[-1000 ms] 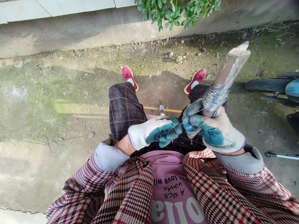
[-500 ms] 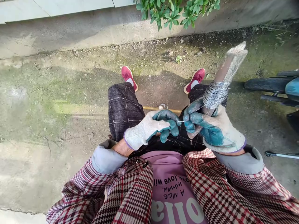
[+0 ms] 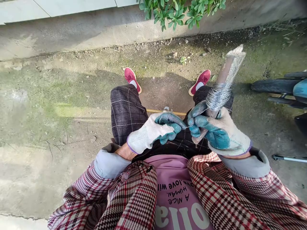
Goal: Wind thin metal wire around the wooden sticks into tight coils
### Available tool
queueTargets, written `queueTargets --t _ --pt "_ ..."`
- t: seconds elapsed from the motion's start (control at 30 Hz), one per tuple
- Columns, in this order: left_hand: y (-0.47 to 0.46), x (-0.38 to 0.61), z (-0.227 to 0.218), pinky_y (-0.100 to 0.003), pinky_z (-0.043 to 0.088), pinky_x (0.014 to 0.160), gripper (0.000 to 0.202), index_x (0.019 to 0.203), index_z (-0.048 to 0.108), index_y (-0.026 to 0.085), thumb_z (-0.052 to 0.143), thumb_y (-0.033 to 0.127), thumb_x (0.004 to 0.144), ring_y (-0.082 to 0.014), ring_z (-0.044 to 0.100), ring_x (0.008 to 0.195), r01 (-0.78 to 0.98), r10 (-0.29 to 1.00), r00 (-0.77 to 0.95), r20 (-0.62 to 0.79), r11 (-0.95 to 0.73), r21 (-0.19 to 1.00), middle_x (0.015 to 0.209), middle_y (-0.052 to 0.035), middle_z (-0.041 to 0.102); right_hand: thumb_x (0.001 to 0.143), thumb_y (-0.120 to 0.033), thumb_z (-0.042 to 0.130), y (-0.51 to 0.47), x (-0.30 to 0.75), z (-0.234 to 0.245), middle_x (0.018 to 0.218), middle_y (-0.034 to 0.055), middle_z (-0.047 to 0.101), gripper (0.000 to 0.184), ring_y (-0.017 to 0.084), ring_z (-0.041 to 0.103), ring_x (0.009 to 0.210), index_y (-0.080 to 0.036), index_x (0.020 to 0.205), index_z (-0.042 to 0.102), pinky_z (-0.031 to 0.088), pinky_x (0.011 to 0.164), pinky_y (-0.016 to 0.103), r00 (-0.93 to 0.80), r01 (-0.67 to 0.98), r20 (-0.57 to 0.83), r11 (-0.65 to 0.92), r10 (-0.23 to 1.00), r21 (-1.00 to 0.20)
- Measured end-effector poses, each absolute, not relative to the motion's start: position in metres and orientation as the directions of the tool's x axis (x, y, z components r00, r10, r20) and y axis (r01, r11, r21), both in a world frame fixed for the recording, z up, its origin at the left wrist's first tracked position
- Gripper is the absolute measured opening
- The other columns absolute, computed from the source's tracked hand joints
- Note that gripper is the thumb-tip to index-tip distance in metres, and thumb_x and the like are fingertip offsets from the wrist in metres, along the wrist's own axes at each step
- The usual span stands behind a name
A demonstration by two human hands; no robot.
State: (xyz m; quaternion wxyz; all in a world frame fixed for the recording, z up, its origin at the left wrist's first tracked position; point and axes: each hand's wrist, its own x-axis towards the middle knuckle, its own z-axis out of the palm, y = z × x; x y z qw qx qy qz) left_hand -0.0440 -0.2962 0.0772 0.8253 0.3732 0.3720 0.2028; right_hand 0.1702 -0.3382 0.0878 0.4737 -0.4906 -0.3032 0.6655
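Both hands wear white work gloves with teal-coated fingers. My right hand (image 3: 213, 129) is wrapped round a thick wooden stick (image 3: 227, 68), which tilts up and to the right with a splintered far end. A coil of thin silvery wire (image 3: 219, 96) is wound about the stick just above my fingers. From the coil a strand runs down to the right fingertips. My left hand (image 3: 165, 127) is closed in a pinch on the wire's strand, close beside the right fingertips, above my lap. The strand's loose end is hidden by the left fingers.
Beneath me is concrete ground (image 3: 79, 95) with dirt and twigs. A low wall (image 3: 96, 32) with a leafy plant (image 3: 177, 12) runs ahead. At right are a dark wheel (image 3: 273, 85) and a thin rod (image 3: 290, 158). A yellowish bar (image 3: 155, 111) lies between my knees.
The stick with its wire coil has tipped slightly to the left in my right hand. My left fingertips have come a little closer to the right ones, and the gap between them is smaller.
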Motion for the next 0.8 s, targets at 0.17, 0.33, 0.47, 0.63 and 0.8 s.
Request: queueTargets --t 0.17,0.33,0.47,0.63,0.8 --pt "-0.295 -0.045 0.077 -0.019 0.032 0.040 0.050 0.083 0.074 0.016 0.092 0.061 0.069 -0.0060 0.041 0.044 -0.076 0.534 0.726 -0.435 0.689 0.720 0.056 0.0030 0.053 0.074 -0.033 0.093 -0.339 0.170 0.091 0.067 -0.0005 0.073 0.021 0.016 0.064 0.043 -0.022 0.086 0.079 0.052 0.030 0.024 -0.093 -0.373 -0.375 -0.381 0.922 -0.846" --pt "-0.293 -0.048 0.067 -0.020 0.036 0.043 0.047 0.083 0.076 0.016 0.088 0.061 0.073 -0.0085 0.049 0.051 -0.019 0.539 0.750 -0.384 0.597 0.802 0.067 -0.0018 0.065 0.077 -0.037 0.092 -0.340 0.171 0.090 0.066 -0.0006 0.072 0.025 0.015 0.063 0.040 -0.021 0.091 0.079 0.052 0.031 0.023 -0.167 -0.373 -0.385 -0.420 0.908 -0.828" --pt "-0.294 -0.048 0.063 -0.021 0.036 0.044 0.043 0.082 0.076 0.016 0.086 0.057 0.072 -0.0079 0.047 0.050 -0.024 0.516 0.753 -0.408 0.641 0.767 0.071 -0.0028 0.068 0.076 -0.037 0.093 -0.340 0.170 0.090 0.066 -0.0003 0.072 0.027 0.015 0.063 0.041 -0.019 0.089 0.077 0.053 0.032 0.023 -0.168 -0.384 -0.387 -0.422 0.907 -0.822" --pt "-0.301 -0.042 0.059 -0.021 0.030 0.039 0.043 0.080 0.071 0.018 0.087 0.054 0.064 -0.0063 0.035 0.040 -0.075 0.463 0.764 -0.450 0.755 0.651 0.053 0.0051 0.050 0.071 -0.041 0.095 -0.339 0.169 0.094 0.064 -0.0003 0.071 0.032 0.016 0.061 0.037 -0.019 0.086 0.076 0.052 0.029 0.026 -0.180 -0.355 -0.416 -0.453 0.891 -0.818" --pt "-0.302 -0.039 0.059 -0.022 0.033 0.042 0.037 0.077 0.068 0.018 0.086 0.048 0.066 -0.0072 0.042 0.044 -0.101 0.504 0.747 -0.434 0.731 0.675 0.063 0.0004 0.059 0.071 -0.040 0.095 -0.340 0.169 0.094 0.062 -0.0001 0.071 0.030 0.017 0.061 0.037 -0.020 0.084 0.077 0.053 0.029 0.026 -0.188 -0.342 -0.421 -0.461 0.887 -0.819"
